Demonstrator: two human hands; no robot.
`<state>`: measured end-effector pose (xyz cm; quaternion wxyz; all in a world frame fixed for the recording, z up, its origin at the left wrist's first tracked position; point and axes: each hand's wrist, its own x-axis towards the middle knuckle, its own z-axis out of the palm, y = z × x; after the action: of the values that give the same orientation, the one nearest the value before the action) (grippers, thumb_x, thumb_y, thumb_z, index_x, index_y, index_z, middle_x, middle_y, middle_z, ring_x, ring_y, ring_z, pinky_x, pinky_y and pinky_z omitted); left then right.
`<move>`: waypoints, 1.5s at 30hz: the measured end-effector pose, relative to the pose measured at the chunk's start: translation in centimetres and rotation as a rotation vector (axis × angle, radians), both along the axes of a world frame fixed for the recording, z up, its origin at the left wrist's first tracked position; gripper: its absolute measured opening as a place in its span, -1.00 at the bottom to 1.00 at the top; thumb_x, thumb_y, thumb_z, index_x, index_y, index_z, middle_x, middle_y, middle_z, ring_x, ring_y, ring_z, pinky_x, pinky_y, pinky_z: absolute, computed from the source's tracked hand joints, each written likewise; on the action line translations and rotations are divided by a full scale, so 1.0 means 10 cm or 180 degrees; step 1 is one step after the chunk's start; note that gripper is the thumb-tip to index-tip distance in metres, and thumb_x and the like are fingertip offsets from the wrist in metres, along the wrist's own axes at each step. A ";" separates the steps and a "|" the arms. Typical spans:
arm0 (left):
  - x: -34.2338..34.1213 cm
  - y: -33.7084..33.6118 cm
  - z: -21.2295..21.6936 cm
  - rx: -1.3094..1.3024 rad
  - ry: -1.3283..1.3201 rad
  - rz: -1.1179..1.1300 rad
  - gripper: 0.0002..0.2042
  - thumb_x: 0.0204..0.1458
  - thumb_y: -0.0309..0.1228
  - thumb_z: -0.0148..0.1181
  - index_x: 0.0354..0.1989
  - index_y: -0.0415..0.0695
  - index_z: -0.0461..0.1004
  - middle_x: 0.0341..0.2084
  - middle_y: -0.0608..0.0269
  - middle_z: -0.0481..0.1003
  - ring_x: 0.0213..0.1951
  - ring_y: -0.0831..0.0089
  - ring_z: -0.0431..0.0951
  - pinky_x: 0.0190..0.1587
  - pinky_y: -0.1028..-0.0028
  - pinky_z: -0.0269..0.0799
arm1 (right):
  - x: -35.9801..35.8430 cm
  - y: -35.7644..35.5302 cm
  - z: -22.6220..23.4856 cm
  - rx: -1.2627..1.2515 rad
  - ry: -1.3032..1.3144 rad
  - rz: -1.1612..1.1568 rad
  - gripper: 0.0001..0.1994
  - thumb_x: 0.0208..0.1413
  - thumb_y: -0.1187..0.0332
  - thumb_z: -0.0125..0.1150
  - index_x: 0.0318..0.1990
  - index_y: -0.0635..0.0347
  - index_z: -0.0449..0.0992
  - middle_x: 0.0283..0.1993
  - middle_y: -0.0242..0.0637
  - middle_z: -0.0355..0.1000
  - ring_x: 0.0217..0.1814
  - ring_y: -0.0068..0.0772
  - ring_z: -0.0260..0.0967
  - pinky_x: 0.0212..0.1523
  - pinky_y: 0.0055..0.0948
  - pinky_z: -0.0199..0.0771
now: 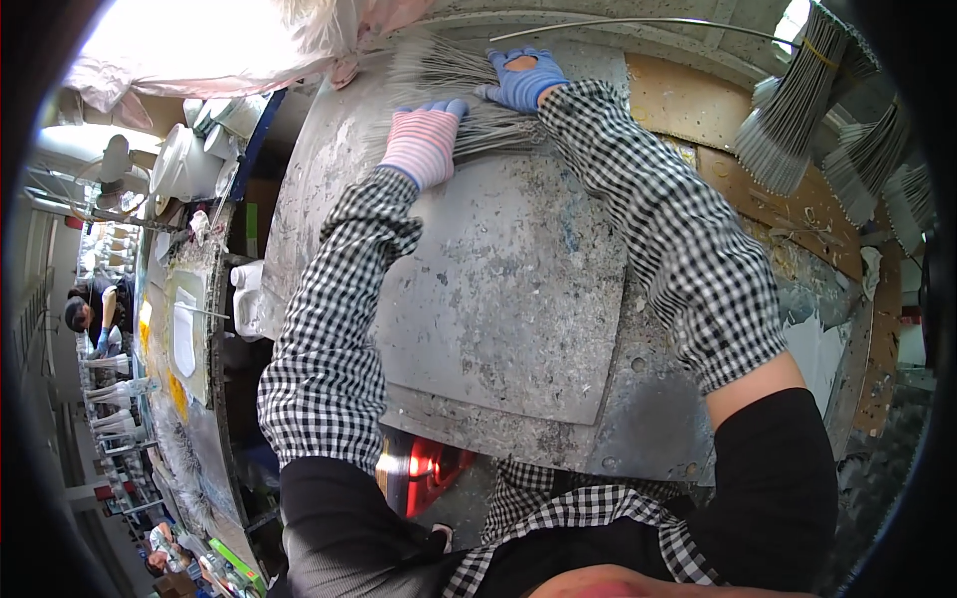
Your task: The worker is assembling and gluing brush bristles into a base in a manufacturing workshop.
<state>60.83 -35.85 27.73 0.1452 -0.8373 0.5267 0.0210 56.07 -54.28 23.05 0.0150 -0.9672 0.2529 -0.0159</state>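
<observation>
Thin grey wire-like stems with pale, brush-like ends lie in two loose bunches at the far side of the worktop: an upper bunch (439, 68) and a lower bunch (498, 132). My left hand (424, 145), in a pink-and-white striped glove with blue fingertips, lies over the left part of the lower bunch, fingers bent down over the stems. A blue striped glove with a hole in its back covers my right hand (533, 85). That hand is closed at the right end of the upper bunch, its thumb toward the stems. Its fingertips are partly hidden.
The worktop (498, 299) is a worn, stained grey metal sheet. Tied bundles of similar stems (797, 110) hang at the right, beside brown boards (678, 100). A thin rod (638, 21) crosses the far edge. Pinkish plastic sheeting (319, 60) and a white jug (249, 297) are at the left.
</observation>
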 end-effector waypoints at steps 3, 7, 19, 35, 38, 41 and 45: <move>-0.09 0.49 -0.03 -0.0221 0.0161 -0.0169 -0.37 -0.23 -0.50 0.31 0.14 0.02 0.33 -0.04 0.14 0.51 0.09 0.23 0.47 0.24 0.20 0.18 | -0.24 0.38 0.04 0.0278 -0.0023 0.0531 -0.23 0.15 -0.23 0.02 0.36 0.13 0.18 0.28 -0.08 0.33 0.37 -0.10 0.21 0.34 -0.17 0.17; -0.49 1.07 -0.15 -0.0345 -0.0255 -0.0720 -0.32 -0.30 -0.48 0.34 0.15 0.07 0.34 -0.03 0.16 0.46 0.05 0.19 0.46 0.19 0.18 0.21 | -0.72 0.92 0.08 0.0160 0.0169 0.1095 -0.35 0.16 0.00 0.09 0.30 0.22 0.23 -0.01 -0.02 0.45 0.11 -0.06 0.38 0.16 -0.22 0.34; -1.37 2.04 -0.29 -0.0673 -0.0067 -0.1384 -0.72 0.01 -0.35 0.06 -0.07 0.02 0.47 -0.19 0.28 0.55 -0.11 0.36 0.55 -0.04 0.26 0.37 | -1.12 1.28 -0.19 -0.0331 -0.0380 0.1068 -0.52 0.22 0.22 0.00 0.26 0.17 0.29 -0.14 -0.12 0.45 -0.04 -0.13 0.43 0.01 -0.22 0.43; -0.50 2.16 1.16 -0.5413 0.3062 0.0801 -0.69 -0.14 -0.67 0.32 -0.16 -0.20 0.50 -0.31 0.27 0.56 -0.28 0.46 0.56 -0.14 0.45 0.52 | -1.31 1.30 -0.24 -0.0237 -0.0650 0.0459 -0.60 0.23 0.21 0.00 0.18 0.08 0.40 -0.04 -0.18 0.50 0.06 -0.13 0.44 0.06 -0.20 0.42; -0.42 2.62 0.99 -0.5934 0.4487 0.1186 -0.66 -0.16 -0.66 0.27 -0.15 -0.14 0.45 -0.32 0.26 0.53 -0.24 0.39 0.54 -0.04 0.37 0.49 | -1.43 1.56 0.12 -0.0140 -0.1259 0.0587 -0.51 0.19 0.10 0.06 0.22 0.10 0.37 0.06 -0.10 0.47 0.14 -0.09 0.41 0.17 -0.21 0.37; -1.01 2.53 0.93 -0.6412 0.5060 0.1139 -0.55 -0.11 -0.67 0.19 0.01 -0.07 0.35 -0.22 0.27 0.46 -0.13 0.37 0.49 0.07 0.32 0.43 | -1.78 1.58 0.47 0.0328 -0.2232 0.1047 -0.38 0.16 0.03 0.10 0.30 0.16 0.27 0.11 0.00 0.44 0.14 0.03 0.40 0.24 -0.20 0.32; -1.23 2.63 0.52 -0.6605 0.5747 0.1189 -0.60 -0.06 -0.71 0.13 -0.03 -0.05 0.36 -0.23 0.21 0.49 -0.15 0.29 0.53 0.05 0.22 0.50 | -2.48 2.24 0.96 0.2295 -0.1958 0.1235 -0.36 0.16 0.07 0.09 0.34 0.21 0.20 -0.01 0.08 0.48 0.08 0.08 0.42 0.17 -0.18 0.36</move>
<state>48.57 -9.55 32.95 -0.9287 -0.3153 0.0933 0.1714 31.27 -31.93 32.61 0.4241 -0.8803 0.0419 -0.2085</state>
